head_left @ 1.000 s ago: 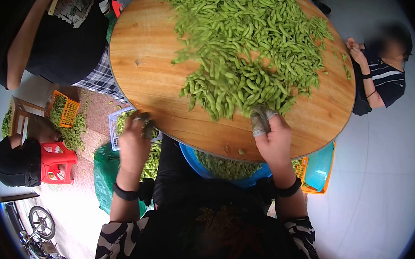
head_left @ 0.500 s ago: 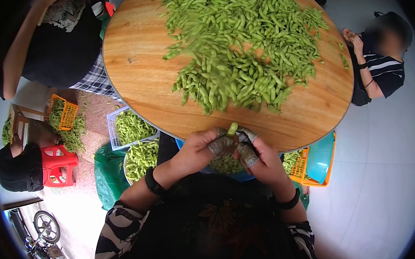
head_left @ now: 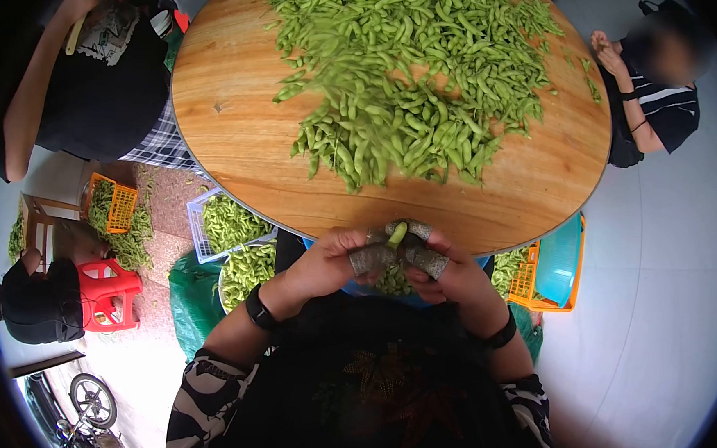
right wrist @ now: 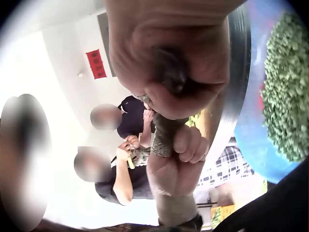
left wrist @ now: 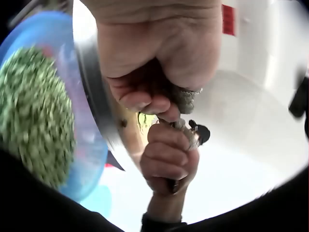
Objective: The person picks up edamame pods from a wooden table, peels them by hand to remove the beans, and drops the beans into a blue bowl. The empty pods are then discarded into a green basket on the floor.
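Over the near edge of the round wooden table, both hands meet around a green soybean pod. My left hand pinches the pod between wrapped thumb and finger. Opposite it, my right hand has its wrapped fingertips close against the pod. In the right wrist view a small dark object lies in the curled right palm; I cannot tell its kind. Grey-green wrapping covers the thumb and forefinger of each hand. A wide heap of soybean pods covers the table's far side.
Below the hands stands a blue basin of green pods. Crates of pods stand left, an orange crate right. One person is at the table's left, another at its right. A red stool stands farther left.
The right hand has come back from the pod heap and the left hand has moved in from the left, so both meet at a pod. Over the last half second they stay together there.
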Available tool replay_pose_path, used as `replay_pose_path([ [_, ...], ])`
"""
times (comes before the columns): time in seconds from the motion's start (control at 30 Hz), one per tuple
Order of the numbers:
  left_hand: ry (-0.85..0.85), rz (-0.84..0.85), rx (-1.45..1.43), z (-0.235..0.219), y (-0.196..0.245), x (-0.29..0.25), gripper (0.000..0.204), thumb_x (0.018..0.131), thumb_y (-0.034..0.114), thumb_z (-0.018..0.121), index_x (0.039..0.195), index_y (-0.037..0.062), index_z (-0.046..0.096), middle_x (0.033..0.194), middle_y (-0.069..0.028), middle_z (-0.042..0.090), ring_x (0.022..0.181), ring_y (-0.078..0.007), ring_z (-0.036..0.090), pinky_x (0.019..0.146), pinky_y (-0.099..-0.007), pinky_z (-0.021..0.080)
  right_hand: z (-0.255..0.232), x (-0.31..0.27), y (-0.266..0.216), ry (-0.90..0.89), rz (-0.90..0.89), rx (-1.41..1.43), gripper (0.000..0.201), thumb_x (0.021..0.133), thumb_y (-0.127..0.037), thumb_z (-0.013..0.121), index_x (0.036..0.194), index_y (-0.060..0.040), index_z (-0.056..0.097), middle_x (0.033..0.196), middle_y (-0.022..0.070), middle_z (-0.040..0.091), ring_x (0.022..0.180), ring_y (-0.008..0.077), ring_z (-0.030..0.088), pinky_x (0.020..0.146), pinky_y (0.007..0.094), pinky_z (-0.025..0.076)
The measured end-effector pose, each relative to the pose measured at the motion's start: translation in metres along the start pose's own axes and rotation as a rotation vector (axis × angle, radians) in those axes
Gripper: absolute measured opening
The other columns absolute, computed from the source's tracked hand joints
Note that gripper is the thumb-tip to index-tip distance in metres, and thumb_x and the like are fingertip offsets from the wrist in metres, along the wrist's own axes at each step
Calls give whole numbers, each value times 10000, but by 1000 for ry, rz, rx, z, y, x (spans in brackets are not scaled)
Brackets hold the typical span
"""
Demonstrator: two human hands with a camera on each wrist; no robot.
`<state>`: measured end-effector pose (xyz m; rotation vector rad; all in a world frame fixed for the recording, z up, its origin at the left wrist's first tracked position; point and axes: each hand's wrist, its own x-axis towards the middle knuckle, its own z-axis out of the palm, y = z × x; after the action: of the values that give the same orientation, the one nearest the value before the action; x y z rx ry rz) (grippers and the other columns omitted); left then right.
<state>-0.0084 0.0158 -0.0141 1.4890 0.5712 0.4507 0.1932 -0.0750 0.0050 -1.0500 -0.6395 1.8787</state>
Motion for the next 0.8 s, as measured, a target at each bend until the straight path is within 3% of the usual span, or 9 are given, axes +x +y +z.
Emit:
replay_pose_path([
  [0.07,-77,-226,-396,0,0,3,87,892,87,631,861,6,630,720,-80,615,648,-142,588,593,-298,491,3,-2,-6,-53,80,177,328,924,-96,506,1250,-135,513,734,-25,519,499,32,376,441,214,287],
  [0.17,99,148,230,6,1,7,150,835,132,695,806,12,612,666,-97,587,611,-173,588,539,-326,479,6,-1,-7,57,78,37,319,924,-107,500,1243,-118,512,736,-14,531,514,40,418,436,222,312],
  [0.23,201,401,1076,5,11,6,148,778,118,702,877,40,624,683,-111,600,635,-256,621,562,-338,494,4,0,0,47,-67,-336,334,910,-101,517,1244,-106,509,733,-18,533,535,37,447,449,215,334],
  [0.37,150,409,1256,10,6,8,172,738,131,715,820,47,589,702,-113,592,648,-274,634,565,-378,506,10,5,8,183,-243,-524,276,948,-117,494,1224,-106,489,682,-22,490,481,52,413,427,208,347],
  [0.47,266,509,1053,14,1,11,167,726,105,714,802,27,587,670,-149,584,629,-321,607,540,-387,493,4,0,7,143,-103,-333,386,878,-24,530,1255,-100,500,742,-32,536,536,33,453,465,207,351],
  [0.57,177,438,898,13,-5,5,126,820,130,670,818,29,594,684,-117,609,584,-241,600,504,-334,464,-5,-3,13,89,-80,-215,398,875,-8,528,1261,-102,500,772,-25,555,530,34,448,463,202,348],
  [0.63,-37,-195,-91,11,8,1,132,928,125,543,960,6,592,791,-64,632,592,-141,571,542,-278,459,-5,-7,7,21,-83,-137,414,868,-5,540,1269,-99,494,801,-26,562,519,30,437,454,192,332],
  [0.77,-130,-280,-375,2,5,-1,135,955,96,483,963,7,584,811,-50,634,610,-100,533,567,-273,460,-4,-9,-1,101,59,-48,388,871,-76,596,1249,-81,510,803,3,579,562,77,505,495,232,405],
  [0.8,-105,-214,-170,3,7,-1,133,947,74,466,966,7,580,825,-59,633,645,-118,548,600,-282,465,-5,1,7,266,-301,-457,383,850,-106,629,1219,-71,532,811,41,598,609,141,558,543,281,447],
])
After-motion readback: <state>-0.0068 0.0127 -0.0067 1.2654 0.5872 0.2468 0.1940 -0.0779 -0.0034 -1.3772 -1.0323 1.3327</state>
